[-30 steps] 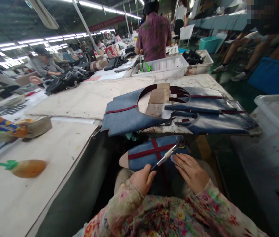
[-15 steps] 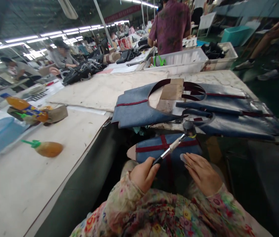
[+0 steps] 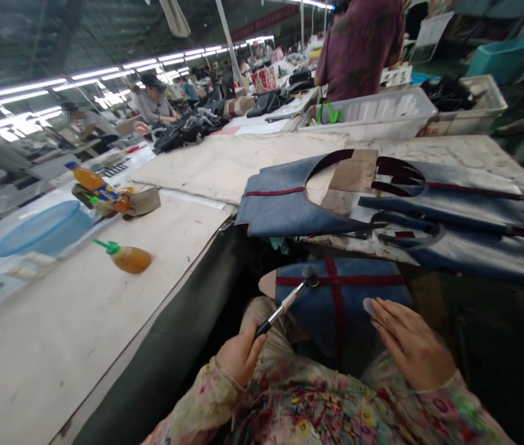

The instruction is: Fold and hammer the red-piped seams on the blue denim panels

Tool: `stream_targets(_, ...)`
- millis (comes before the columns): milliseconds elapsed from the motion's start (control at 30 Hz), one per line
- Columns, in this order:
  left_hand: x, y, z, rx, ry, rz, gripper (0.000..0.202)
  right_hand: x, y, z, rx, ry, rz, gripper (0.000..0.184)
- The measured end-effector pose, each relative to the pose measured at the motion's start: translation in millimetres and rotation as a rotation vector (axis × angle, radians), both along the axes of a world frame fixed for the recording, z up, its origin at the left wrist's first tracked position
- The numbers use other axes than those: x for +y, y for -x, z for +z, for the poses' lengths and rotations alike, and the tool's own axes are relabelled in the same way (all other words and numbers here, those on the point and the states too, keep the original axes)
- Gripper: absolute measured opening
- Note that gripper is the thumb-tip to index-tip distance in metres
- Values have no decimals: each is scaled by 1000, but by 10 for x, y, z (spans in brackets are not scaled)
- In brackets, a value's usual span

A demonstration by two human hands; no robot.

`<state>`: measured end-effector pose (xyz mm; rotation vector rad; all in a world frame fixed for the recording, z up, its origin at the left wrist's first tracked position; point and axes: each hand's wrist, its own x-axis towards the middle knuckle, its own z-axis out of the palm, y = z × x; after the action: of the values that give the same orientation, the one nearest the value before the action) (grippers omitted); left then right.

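Note:
My left hand [image 3: 240, 355] is wrapped around the dark grip of a hammer [image 3: 286, 301]. The hammer slants up and away, its round head over the left part of a blue leather-like panel [image 3: 368, 271] crossed by dark red strips. This panel lies across my lap, with a pale piece at its left end. My right hand [image 3: 414, 340] rests at the panel's right side, fingers pressed together. A small pale, translucent flat piece [image 3: 369, 307] sticks out from its fingertips; the rest of it is hidden.
Larger blue cut panels [image 3: 285, 201] lie on the bench ahead. On the left table [image 3: 118, 309] are an orange-brown squeeze bottle [image 3: 132, 259], a drink bottle [image 3: 97, 185] and a blue basin [image 3: 42, 227]. Plastic crates [image 3: 373, 117] stand behind, near a person in a purple shirt [image 3: 359, 52].
My left hand has swung the hammer left and back toward me, its head moving from the panel's right to its left. My right hand keeps its hold. The view has turned left.

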<state>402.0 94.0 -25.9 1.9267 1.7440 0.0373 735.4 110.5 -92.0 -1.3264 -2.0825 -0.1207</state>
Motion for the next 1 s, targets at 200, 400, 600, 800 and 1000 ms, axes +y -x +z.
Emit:
stream_targets(200, -186, 342, -21, -50, -102, 141, 35, 7, -13, -5, 12, -15, 20, 46)
stream_targets(400, -195, 572, -14, 83, -60, 145, 34, 38, -50, -57, -34, 0, 75, 46)
stream_targets(600, 477, 1043, 494, 363, -286, 390, 43, 115, -194, -114, -45, -18, -8, 55)
stream_targets(800, 1054, 1770, 626, 546, -311, 485, 41, 391, -561, -157, 109, 141, -236, 62)
stream_targets(1000, 972, 1893, 370, 532, -535, 388, 43, 598, -775, 4, 396, 505, -348, 54)
